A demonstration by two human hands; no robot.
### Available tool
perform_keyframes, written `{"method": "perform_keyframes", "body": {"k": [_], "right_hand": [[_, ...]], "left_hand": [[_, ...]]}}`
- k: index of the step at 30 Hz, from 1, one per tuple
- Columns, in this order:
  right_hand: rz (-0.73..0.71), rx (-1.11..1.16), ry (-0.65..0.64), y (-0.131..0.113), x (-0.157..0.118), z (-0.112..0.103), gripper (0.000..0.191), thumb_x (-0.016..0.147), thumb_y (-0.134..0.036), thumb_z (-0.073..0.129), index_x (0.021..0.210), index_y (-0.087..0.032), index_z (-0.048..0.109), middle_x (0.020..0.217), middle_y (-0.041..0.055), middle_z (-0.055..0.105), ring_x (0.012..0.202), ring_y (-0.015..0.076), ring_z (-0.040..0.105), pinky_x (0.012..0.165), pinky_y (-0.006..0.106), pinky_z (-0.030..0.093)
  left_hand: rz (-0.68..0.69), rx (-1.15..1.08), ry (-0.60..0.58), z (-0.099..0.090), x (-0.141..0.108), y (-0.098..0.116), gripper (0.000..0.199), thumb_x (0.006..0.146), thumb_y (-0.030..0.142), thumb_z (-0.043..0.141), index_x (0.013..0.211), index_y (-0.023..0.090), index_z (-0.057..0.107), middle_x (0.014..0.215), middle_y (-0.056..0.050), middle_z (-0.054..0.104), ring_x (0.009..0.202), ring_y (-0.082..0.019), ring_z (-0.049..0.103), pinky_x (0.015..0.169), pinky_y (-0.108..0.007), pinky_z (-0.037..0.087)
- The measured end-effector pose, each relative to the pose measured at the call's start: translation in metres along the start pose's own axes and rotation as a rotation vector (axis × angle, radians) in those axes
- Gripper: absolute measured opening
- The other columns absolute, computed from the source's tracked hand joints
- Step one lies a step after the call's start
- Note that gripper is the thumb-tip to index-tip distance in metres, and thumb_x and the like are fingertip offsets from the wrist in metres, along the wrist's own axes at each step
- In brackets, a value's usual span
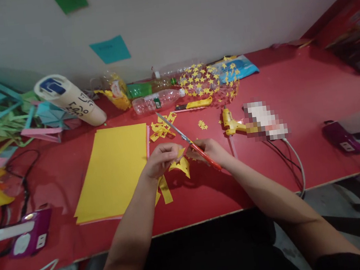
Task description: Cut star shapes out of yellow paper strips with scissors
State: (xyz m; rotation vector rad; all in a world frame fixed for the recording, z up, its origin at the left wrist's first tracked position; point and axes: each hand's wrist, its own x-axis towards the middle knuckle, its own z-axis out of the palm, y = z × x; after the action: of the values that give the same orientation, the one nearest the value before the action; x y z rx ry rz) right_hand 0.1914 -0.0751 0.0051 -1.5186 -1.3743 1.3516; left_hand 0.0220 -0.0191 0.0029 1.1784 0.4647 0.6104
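Observation:
My left hand (161, 159) pinches a small piece of yellow paper (181, 153) between thumb and fingers. In my right hand (210, 148) is a pair of scissors (198, 149) with red handles, its blades pointing up and to the left, past the paper piece. Just below my hands lies a curled yellow paper scrap (181, 167) with cut-outs, beside a plain yellow strip (166, 190). Beyond the hands are a pile of star-punched yellow offcuts (162, 127) and a small heap of cut yellow stars (203, 124).
A stack of yellow paper (115, 169) lies left. Behind stand a white tumbler (70, 100), plastic bottles (158, 101), a star-covered clear form (199, 80) and a yellow cutter knife (196, 103). To the right are a yellow glue gun (231, 122) and a purple power strip (346, 137).

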Motion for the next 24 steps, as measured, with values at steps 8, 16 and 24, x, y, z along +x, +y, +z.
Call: {"method": "perform_keyframes", "body": {"k": [8,16,24], "right_hand": [[0.052,0.278,-0.132,-0.001,-0.007,-0.004,0.019,0.066,-0.033,0.062,0.069,-0.019,0.049,0.036,-0.0113,0.041,0.028,0.0047,0.033,0.031,0.018,0.025],[-0.103,0.344,0.258,-0.002,-0.003,-0.005,0.017,0.07,-0.028,0.057,0.062,-0.021,0.044,0.034,-0.0119,0.036,0.028,0.0059,0.034,0.039,0.023,0.036],[-0.101,0.308,0.249,0.004,-0.003,0.001,0.02,0.073,-0.032,0.06,0.067,-0.021,0.045,0.035,-0.0117,0.038,0.028,0.0066,0.035,0.041,0.023,0.036]], "left_hand": [[0.06,0.05,0.181,-0.006,0.003,0.002,0.019,0.061,0.03,0.06,0.053,0.016,0.051,0.061,-0.001,0.053,0.054,-0.009,0.042,0.051,-0.025,0.033],[0.041,0.255,0.448,-0.013,0.009,-0.005,0.024,0.073,0.037,0.057,0.061,0.016,0.057,0.055,0.002,0.052,0.049,-0.007,0.044,0.048,-0.021,0.035],[-0.014,0.407,0.332,0.011,0.009,-0.006,0.021,0.07,0.032,0.063,0.059,0.017,0.054,0.053,0.005,0.05,0.052,-0.008,0.048,0.055,-0.022,0.039]]}}
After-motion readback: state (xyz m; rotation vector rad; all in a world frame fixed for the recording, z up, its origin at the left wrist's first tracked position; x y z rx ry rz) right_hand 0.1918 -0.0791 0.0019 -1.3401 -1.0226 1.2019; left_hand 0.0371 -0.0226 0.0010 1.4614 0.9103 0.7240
